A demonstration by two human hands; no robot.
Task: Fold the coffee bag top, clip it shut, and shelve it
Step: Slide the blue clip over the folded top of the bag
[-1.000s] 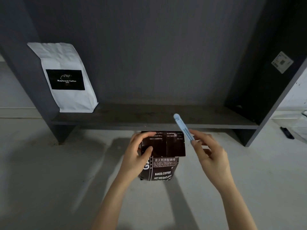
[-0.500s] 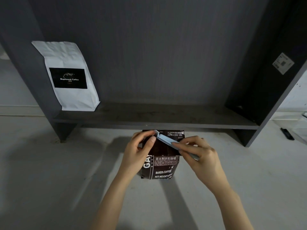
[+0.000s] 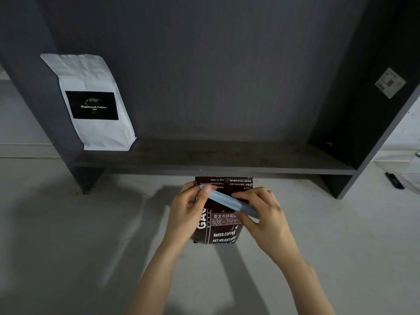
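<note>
A dark brown coffee bag [image 3: 223, 233] stands on the pale floor just in front of the low dark shelf [image 3: 227, 163]. Its top is folded down toward me, the flap showing upside-down print. A long pale blue clip [image 3: 227, 202] lies slanted across the folded flap. My left hand [image 3: 188, 212] grips the bag's left edge, with its thumb pressing the clip's left end. My right hand [image 3: 264, 213] pinches the clip's right end against the flap.
A white coffee bag [image 3: 95, 105] with a black label stands at the shelf's left end, leaning on the side panel. The rest of the shelf board runs bare to the right upright [image 3: 363, 137]. A small dark object [image 3: 394, 180] lies on the floor far right.
My right hand brought the clip down from upright beside the bag and laid it across the folded flap. My left thumb moved onto the clip's left end. The bag stayed put.
</note>
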